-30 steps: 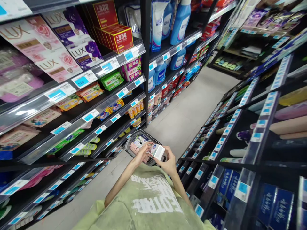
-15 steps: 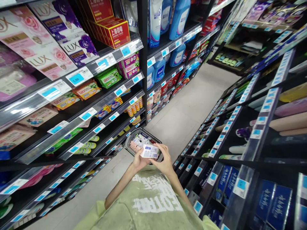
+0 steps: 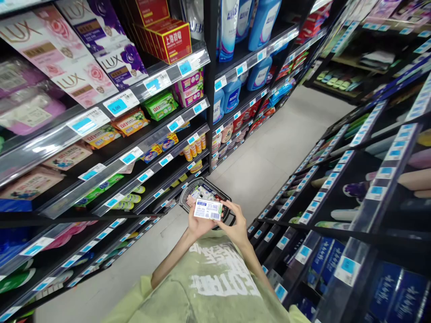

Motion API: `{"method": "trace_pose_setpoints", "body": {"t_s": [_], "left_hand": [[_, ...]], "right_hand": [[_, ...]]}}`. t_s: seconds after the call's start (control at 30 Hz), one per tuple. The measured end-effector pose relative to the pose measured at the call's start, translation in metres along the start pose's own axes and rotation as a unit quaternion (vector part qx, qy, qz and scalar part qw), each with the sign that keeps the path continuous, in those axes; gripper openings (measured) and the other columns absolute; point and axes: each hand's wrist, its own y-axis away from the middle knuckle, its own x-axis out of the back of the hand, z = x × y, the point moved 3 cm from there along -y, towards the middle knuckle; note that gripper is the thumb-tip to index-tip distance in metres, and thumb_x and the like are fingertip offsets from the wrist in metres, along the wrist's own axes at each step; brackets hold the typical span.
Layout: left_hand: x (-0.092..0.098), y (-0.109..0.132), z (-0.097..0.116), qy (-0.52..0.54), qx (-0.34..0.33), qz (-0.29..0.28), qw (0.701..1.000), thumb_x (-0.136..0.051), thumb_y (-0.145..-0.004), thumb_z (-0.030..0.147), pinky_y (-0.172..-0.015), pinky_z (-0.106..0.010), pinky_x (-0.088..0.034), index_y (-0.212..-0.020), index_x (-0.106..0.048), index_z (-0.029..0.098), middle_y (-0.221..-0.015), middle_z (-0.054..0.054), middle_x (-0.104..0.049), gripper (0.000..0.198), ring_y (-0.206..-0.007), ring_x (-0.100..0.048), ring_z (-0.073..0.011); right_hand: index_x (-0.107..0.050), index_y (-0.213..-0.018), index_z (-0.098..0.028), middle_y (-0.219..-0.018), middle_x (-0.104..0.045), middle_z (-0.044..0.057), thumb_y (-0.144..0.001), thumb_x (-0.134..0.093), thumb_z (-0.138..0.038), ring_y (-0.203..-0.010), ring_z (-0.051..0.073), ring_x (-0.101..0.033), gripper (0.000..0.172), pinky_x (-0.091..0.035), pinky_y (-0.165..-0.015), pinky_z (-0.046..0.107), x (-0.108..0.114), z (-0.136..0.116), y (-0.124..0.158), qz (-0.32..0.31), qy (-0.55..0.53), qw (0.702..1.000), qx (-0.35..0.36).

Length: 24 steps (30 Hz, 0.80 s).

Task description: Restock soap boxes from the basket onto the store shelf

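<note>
A small white box with blue and green print and a barcode faces up in front of my body. My left hand supports it from below and at its left side. The thumb and fingers of my right hand grip its right end. Just beyond the box is a dark grey shopping basket with several packaged goods inside, partly hidden by the box and my hands.
On the left, a shelf carries LUX boxes, red-and-yellow boxes and soap packs. Blue bottles stand farther along. At right, another shelf holds slippers and blue boxes. A tiled aisle floor runs between.
The box has turned so that its printed face shows more fully, with green marks now visible at its right end. The whole view has shifted slightly.
</note>
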Motion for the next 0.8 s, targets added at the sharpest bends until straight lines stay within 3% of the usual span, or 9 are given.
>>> {"method": "trace_pose_setpoints", "body": {"t_s": [0.1,0.27,0.5,0.8], "left_hand": [[-0.0019,-0.0020,-0.0012,0.051,0.006,-0.024,0.998,-0.055,-0.075,0.079,-0.098,-0.050,-0.045,-0.132,-0.062,0.018,-0.126,-0.015,-0.068,0.084,-0.117,-0.061,-0.0400],[-0.0037,-0.0043,-0.0020,0.056,0.015,-0.015,0.998,-0.056,-0.073,0.079,-0.102,-0.050,-0.043,-0.130,-0.063,0.020,-0.123,-0.014,-0.069,0.082,-0.119,-0.059,-0.0390],[-0.0031,-0.0049,-0.0025,0.044,0.011,-0.022,0.999,-0.042,-0.083,0.078,-0.097,-0.048,-0.044,-0.135,-0.057,0.011,-0.122,-0.015,-0.067,0.086,-0.114,-0.061,-0.0365],[-0.0008,-0.0063,-0.0016,0.057,0.016,-0.028,0.998,-0.049,-0.081,0.076,-0.094,-0.049,-0.045,-0.135,-0.058,0.010,-0.123,-0.017,-0.068,0.086,-0.114,-0.061,-0.0417]], "right_hand": [[-0.059,-0.134,-0.029,-0.128,-0.068,0.009,-0.074,-0.084,-0.021,-0.121,0.029,-0.056,0.066,-0.047,-0.106,0.052,0.0023,0.0038,0.0014,0.011,0.003,1.000,0.005],[-0.062,-0.131,-0.028,-0.123,-0.071,0.008,-0.073,-0.086,-0.025,-0.117,0.030,-0.059,0.063,-0.050,-0.101,0.051,0.0055,0.0044,0.0001,0.025,0.007,1.000,0.018],[-0.061,-0.132,-0.028,-0.122,-0.069,0.009,-0.072,-0.086,-0.026,-0.112,0.029,-0.059,0.065,-0.054,-0.089,0.044,0.0069,0.0053,0.0000,0.016,0.003,1.000,0.001],[-0.063,-0.127,-0.029,-0.112,-0.064,0.006,-0.069,-0.087,-0.024,-0.093,0.024,-0.060,0.063,-0.052,-0.083,0.041,0.0068,0.0075,0.0003,0.020,0.006,1.000,-0.024]]}}
